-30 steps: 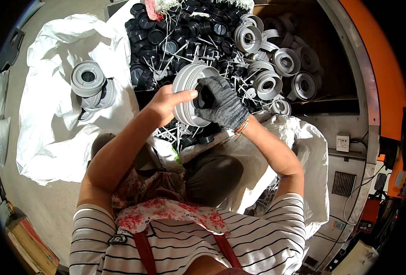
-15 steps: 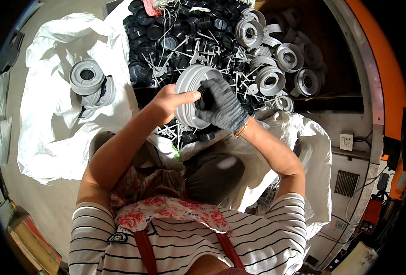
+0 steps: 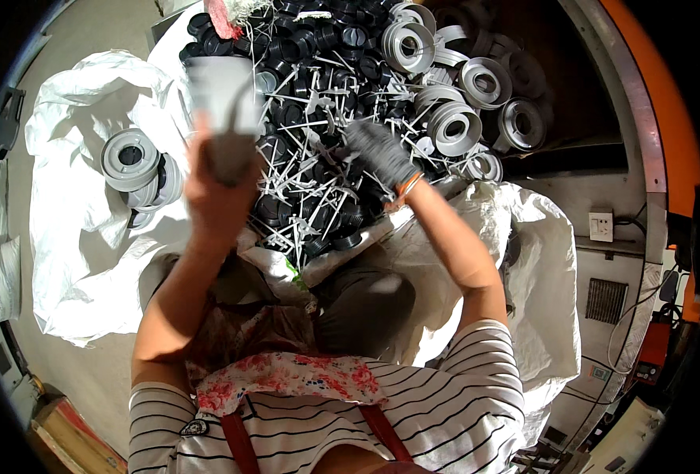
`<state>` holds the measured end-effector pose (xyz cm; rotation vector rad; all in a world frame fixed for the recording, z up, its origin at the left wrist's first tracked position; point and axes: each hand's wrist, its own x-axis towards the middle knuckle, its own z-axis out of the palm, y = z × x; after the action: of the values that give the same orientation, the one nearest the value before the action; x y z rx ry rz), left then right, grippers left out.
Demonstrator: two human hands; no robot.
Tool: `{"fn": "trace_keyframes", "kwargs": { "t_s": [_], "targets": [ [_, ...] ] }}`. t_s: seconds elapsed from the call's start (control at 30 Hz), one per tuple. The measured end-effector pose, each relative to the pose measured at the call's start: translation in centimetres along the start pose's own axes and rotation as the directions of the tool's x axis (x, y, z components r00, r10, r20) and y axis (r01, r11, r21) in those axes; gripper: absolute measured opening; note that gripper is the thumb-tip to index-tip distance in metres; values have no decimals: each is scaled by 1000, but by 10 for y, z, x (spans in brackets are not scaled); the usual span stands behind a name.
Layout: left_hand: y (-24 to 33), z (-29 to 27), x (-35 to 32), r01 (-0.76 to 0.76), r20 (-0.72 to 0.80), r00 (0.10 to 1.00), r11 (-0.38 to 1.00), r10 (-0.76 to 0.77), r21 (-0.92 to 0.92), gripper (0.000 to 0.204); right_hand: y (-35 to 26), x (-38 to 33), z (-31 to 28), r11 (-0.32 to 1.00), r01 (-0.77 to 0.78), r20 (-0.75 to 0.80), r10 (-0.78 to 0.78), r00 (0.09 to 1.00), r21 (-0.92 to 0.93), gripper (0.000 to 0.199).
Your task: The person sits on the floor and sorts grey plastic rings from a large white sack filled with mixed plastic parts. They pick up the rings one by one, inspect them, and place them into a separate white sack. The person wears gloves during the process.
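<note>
My left hand (image 3: 220,193) is closed around a light grey plastic ring fitting (image 3: 225,87), both blurred by motion, at the left side of the pile. My right hand (image 3: 381,154), in a dark grey knitted glove, reaches over the heap with its fingers stretched out and slightly apart. Beneath its fingertips lie pale grey plastic stick pieces (image 3: 318,170), tangled together. Black round caps (image 3: 291,114) are heaped under and around the sticks. Whether the fitting has a cap inside cannot be made out.
On a white sack (image 3: 65,237) at the left rest several grey ring fittings (image 3: 129,159). More grey rings (image 3: 454,128) are piled at the right of the heap. Another white sack (image 3: 543,276) lies at the right, beside a wall socket (image 3: 601,227).
My left hand has carried the ring fitting up and to the left. My right hand has come off the fitting and now reaches over the stick pieces. The view has shifted slightly.
</note>
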<state>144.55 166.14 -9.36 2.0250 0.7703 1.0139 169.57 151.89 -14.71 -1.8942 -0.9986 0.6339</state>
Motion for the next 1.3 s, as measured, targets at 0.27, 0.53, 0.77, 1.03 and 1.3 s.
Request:
{"fn": "trace_keyframes", "kwargs": {
  "t_s": [0.27, 0.53, 0.77, 1.03, 1.3],
  "targets": [
    [-9, -7, 24, 256, -10, 962, 919, -271, -300, 51, 181, 65, -157, 417, -716, -704, 215, 676, -560, 67],
    [-14, 27, 39, 775, 525, 623, 549, -579, -313, 26, 171, 84, -89, 742, -8, -411, -363, 836, -670, 72],
    [-20, 34, 53, 808, 537, 512, 164, -670, -566, 39, -79, 41, 32, 954, 284, 370, -299, 880, 96, 35],
    [-28, 21, 52, 703, 311, 647, 386, -696, -598, 45, 15, 132, 107, 322, 608, 530, -301, 793, -726, 43],
    [-40, 22, 45, 646, 312, 714, 419, -627, -638, 42, -44, 101, 68, 431, 327, 288, -156, 945, -841, 38]
  ]
}}
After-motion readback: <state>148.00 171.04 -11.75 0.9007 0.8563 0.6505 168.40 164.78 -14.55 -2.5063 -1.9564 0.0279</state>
